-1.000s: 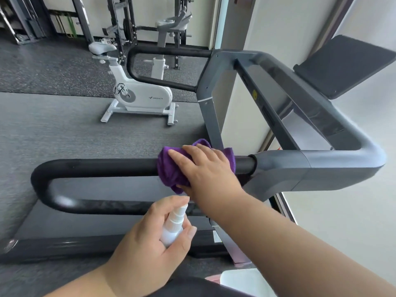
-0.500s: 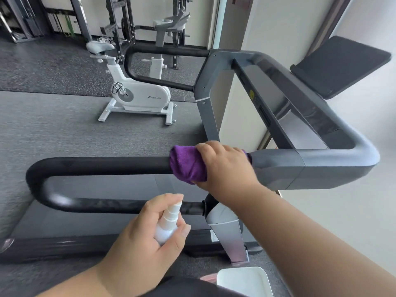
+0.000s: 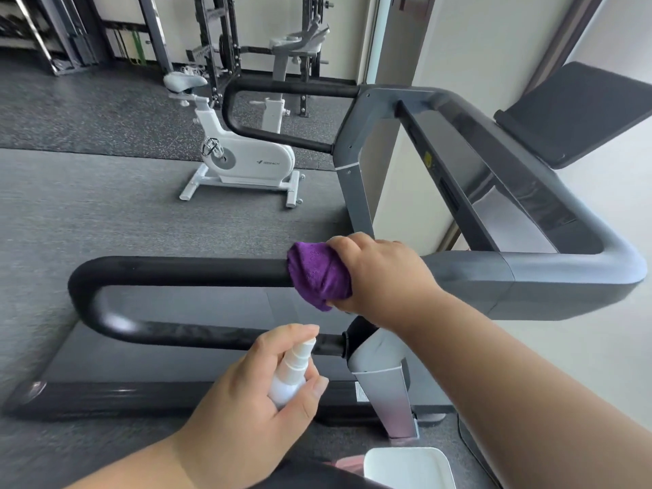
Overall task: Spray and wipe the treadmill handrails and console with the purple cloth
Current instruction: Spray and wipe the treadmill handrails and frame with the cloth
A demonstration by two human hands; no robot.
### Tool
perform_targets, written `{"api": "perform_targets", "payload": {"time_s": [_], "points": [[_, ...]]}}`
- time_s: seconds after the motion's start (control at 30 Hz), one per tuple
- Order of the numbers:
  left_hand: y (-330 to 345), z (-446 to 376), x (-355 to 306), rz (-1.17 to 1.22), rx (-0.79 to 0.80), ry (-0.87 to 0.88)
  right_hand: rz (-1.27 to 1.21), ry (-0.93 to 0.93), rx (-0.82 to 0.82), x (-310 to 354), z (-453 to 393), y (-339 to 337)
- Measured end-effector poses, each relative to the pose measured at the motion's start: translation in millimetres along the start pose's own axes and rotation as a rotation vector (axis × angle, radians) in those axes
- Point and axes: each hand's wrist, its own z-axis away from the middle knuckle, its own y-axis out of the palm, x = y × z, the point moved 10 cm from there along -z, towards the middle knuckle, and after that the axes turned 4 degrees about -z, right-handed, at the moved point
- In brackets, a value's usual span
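Right hand (image 3: 381, 273) wraps the cloth (image 3: 317, 277) round the rail (image 3: 183, 271), frame centre; soft, light, bunches easily, so grip w/ full palm. Left hand (image 3: 247, 411) clasps bottle (image 3: 291, 374), lower centre.

The dark grey gym floor (image 3: 88, 213) is carrying everything here. A treadmill (image 3: 197, 361) is standing on it at the near side, its grey uprights rising from the base. Farther back, a white exercise bike (image 3: 247, 160) is sitting on its two crossbars, and black weight racks (image 3: 211, 47) are standing along the far wall.
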Motion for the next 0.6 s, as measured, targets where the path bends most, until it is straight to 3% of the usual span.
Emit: {"api": "perform_targets", "payload": {"time_s": [0.17,0.43,0.6], "points": [[-1.8,3.9,-3.6,-0.048,0.001,0.001,-0.051,-0.063,-0.035,38.2,-21.2,3.6],[3.2,-3.8,-12.7,-0.029,0.048,0.043,-0.104,-0.010,0.118,-39.2,15.4,-2.3],[-5.2,-1.4,-2.2,-0.026,0.046,0.021,-0.018,-0.078,0.144,-35.5,15.8,0.4]]}}
